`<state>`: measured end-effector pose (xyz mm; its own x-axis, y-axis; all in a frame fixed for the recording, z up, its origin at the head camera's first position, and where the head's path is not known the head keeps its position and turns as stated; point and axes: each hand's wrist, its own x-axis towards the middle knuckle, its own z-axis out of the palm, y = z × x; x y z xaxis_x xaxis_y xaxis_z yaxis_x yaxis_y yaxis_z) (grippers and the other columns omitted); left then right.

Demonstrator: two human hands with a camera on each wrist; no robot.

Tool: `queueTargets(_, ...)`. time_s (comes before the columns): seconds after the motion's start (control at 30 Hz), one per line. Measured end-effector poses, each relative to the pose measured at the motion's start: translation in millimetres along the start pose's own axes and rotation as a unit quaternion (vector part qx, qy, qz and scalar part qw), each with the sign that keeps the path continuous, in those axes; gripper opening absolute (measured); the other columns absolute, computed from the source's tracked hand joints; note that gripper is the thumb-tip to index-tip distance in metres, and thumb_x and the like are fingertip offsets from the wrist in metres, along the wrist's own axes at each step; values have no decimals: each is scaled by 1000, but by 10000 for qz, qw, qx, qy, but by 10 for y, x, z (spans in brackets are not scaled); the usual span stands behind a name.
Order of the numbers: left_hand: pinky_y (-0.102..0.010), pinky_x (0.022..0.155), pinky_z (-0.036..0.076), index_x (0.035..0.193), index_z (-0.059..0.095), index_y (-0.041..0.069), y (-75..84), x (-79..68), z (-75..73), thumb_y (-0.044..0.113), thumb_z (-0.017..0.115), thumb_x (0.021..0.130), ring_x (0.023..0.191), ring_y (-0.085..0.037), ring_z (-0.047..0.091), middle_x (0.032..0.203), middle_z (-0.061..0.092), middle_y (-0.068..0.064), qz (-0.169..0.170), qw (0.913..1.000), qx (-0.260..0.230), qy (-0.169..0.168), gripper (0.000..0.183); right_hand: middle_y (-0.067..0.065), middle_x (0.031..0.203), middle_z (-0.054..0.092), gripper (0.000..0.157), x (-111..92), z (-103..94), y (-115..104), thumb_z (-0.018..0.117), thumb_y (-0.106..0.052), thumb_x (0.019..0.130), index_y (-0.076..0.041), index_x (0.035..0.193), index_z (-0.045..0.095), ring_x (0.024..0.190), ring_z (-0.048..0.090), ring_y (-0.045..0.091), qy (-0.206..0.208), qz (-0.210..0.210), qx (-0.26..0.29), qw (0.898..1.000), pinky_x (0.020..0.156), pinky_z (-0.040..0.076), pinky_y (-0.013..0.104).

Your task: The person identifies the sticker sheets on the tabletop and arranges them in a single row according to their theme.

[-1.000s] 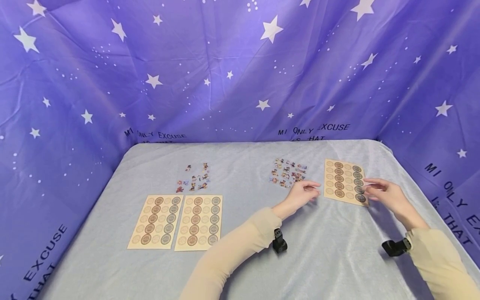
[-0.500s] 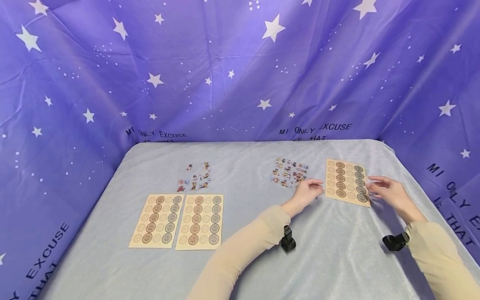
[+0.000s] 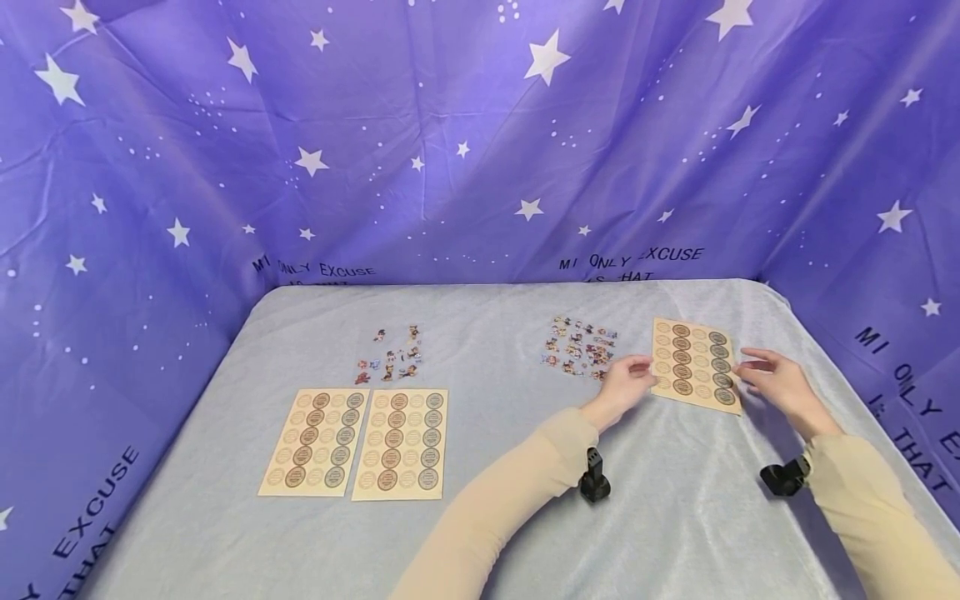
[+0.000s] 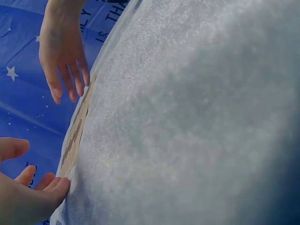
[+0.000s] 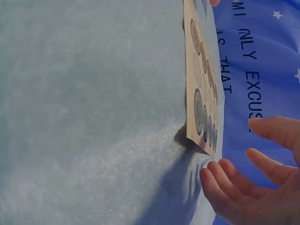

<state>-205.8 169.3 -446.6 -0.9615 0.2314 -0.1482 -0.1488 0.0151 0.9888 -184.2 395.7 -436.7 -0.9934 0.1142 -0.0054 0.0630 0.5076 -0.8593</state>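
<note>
A tan sheet of round stickers lies at the right of the table, its circles in pale, brown and grey columns. My left hand is at the sheet's left edge, fingertips right at the border; in the left wrist view its thumb stands apart from the fingers. On the other side, my right hand is beside the right edge. The right wrist view shows its relaxed fingers just off the sheet's lifted near corner, with the thumb spread away.
Two similar sticker sheets lie side by side at the left. Behind them is a clear sheet of small cartoon stickers, and another such cartoon sheet lies left of my left hand. A purple star-printed curtain surrounds the grey-covered table.
My left hand has moved right, from a gap beside the tan sheet to its left edge. The right hand stays close by the right edge, and the sheet barely shifts.
</note>
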Motion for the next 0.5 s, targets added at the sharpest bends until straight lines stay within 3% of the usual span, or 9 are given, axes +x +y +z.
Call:
queueTargets(0.1, -19, 79, 47, 109, 58, -1, 12, 1, 19, -6, 61, 75, 97, -19, 56, 103, 59, -10, -111, 9999, -5, 40, 34, -20, 77, 48, 55, -49, 18, -117, 54, -13, 85, 21, 123, 31, 64, 52, -8, -64, -84, -135, 9999, 57, 50, 14)
queueTargets(0.17, -20, 80, 47, 110, 58, 1, 16, 4, 36, -5, 61, 75, 99, -19, 56, 104, 59, -8, -176, 9998, 78, 78, 35, -18, 77, 51, 56, -47, 27, -129, 56, -14, 85, 17, 124, 32, 64, 52, -8, 13, 144, -45, 9999, 57, 49, 13)
queueTargets(0.33, -19, 84, 44, 113, 58, 7, 24, 15, 65, 2, 63, 77, 103, -16, 53, 107, 58, -4, -270, 9982, 512, 147, 37, -4, 82, 55, 55, -30, 31, -110, 55, -16, 85, 16, 125, 34, 65, 50, -10, -1, 175, -248, 9995, 57, 49, 14)
queueTargets(0.4, -19, 84, 44, 113, 58, 8, 23, 19, 67, 3, 64, 77, 103, -15, 53, 107, 57, -3, -288, 9971, 676, 173, 37, 3, 85, 56, 55, -27, 31, -105, 52, -14, 86, 21, 123, 32, 65, 49, -11, -94, -25, -386, 9992, 57, 50, 15)
queueTargets(0.5, -19, 80, 45, 112, 58, 7, 6, 26, 77, 2, 62, 78, 98, -14, 55, 103, 59, -3, -357, 9955, 828, 296, 34, -3, 79, 57, 54, -23, 40, -95, 53, -12, 85, 20, 123, 32, 63, 51, -9, -96, 83, -178, 9998, 56, 50, 15)
